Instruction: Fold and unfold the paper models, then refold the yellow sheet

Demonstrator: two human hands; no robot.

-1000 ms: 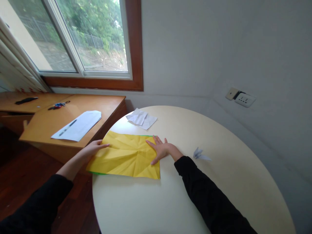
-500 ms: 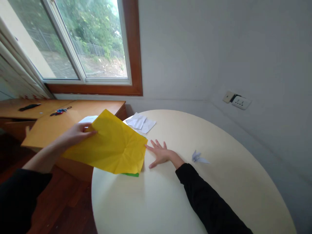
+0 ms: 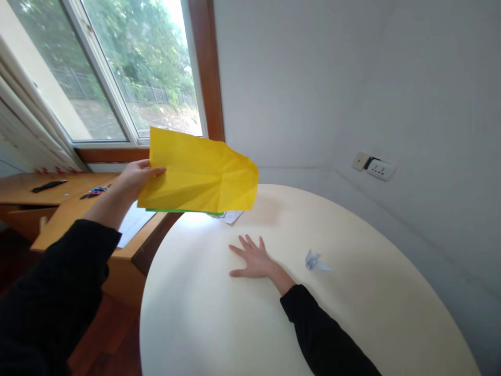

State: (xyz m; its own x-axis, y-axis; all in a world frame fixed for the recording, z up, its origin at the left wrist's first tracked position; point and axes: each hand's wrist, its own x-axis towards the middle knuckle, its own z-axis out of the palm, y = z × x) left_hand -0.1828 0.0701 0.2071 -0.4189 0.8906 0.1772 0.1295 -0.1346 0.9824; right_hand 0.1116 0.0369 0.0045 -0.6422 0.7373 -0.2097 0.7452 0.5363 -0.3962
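Observation:
My left hand (image 3: 139, 180) pinches the left edge of a creased yellow sheet of paper (image 3: 199, 175), raised above the table's far left side. Along its lower edge peeks a strip of green paper (image 3: 176, 211). My right hand (image 3: 252, 258) lies on the round cream table (image 3: 219, 324) with fingers spread and nothing in them. To the right of that hand sits a small folded white paper crane (image 3: 316, 261). White papers (image 3: 230, 216) on the table's far edge are mostly hidden behind the yellow sheet.
Left of the table stands a wooden desk (image 3: 156, 232) bearing a white sheet (image 3: 135, 224), scissors (image 3: 93, 192) partly behind my left arm, and a black object (image 3: 49, 186). A window (image 3: 144, 68) is at the upper left. The wall carries a power socket (image 3: 381, 169).
My left hand has lifted the yellow sheet up and away, baring the table beneath it and covering most of the white papers. My right hand stays spread on the table.

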